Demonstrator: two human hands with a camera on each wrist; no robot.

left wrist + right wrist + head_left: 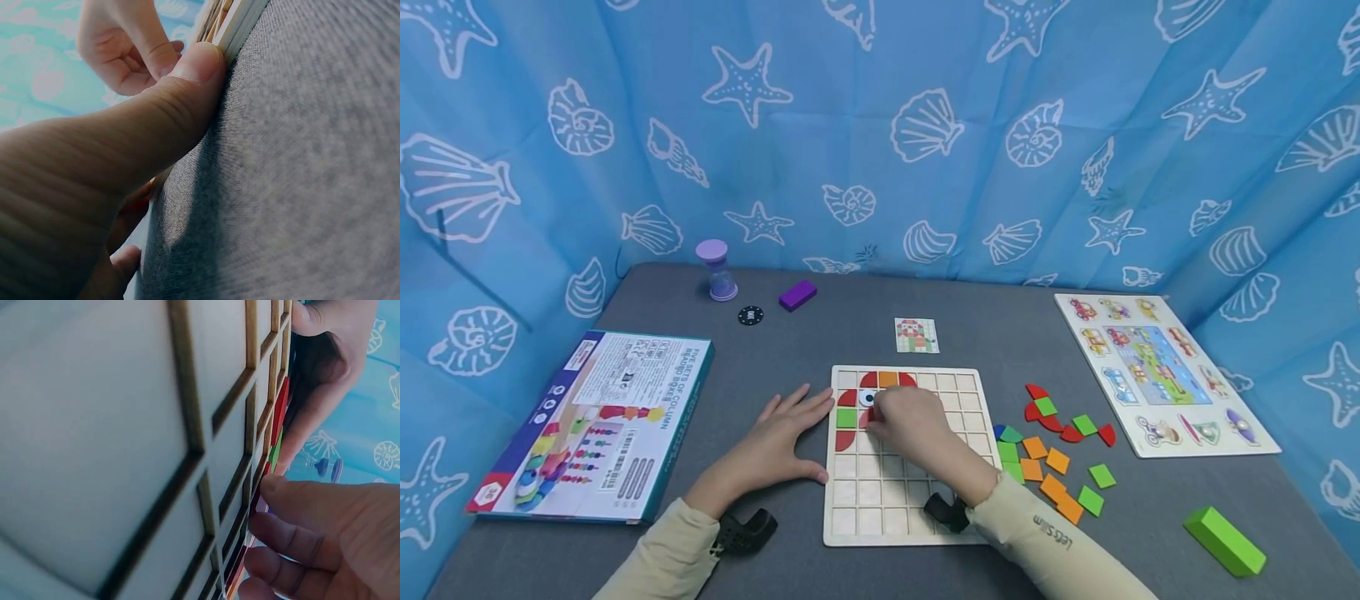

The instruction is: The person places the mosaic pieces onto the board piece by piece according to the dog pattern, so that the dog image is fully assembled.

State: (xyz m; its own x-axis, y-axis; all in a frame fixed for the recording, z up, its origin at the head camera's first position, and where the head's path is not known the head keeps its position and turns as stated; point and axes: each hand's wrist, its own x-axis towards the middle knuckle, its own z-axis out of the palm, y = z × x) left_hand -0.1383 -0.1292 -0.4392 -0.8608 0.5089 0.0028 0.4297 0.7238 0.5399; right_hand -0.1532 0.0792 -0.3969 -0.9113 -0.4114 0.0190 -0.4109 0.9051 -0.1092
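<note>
A pale wooden grid board [869, 493] lies on the grey table with red, orange and green tiles in its upper left squares, around an eye tile [867, 397]. My left hand [775, 446] spreads along the board's left side, thumb and fingertips right at its edge. Over the board's upper part, my right hand [917, 423] curls its fingers and pinches a red quarter-circle tile [255, 495] at the grid, below the eye tile. Its fingers hide part of that tile. In the left wrist view, the left thumb [181, 94] touches the board's side.
Loose orange tiles [1057, 460], green and red ones lie right of the board. A small pattern card [916, 336] is behind it. A puzzle board [1157, 367] and green block [1225, 540] are at right; a box [602, 425], purple block [797, 295] and sand timer [718, 271] at left.
</note>
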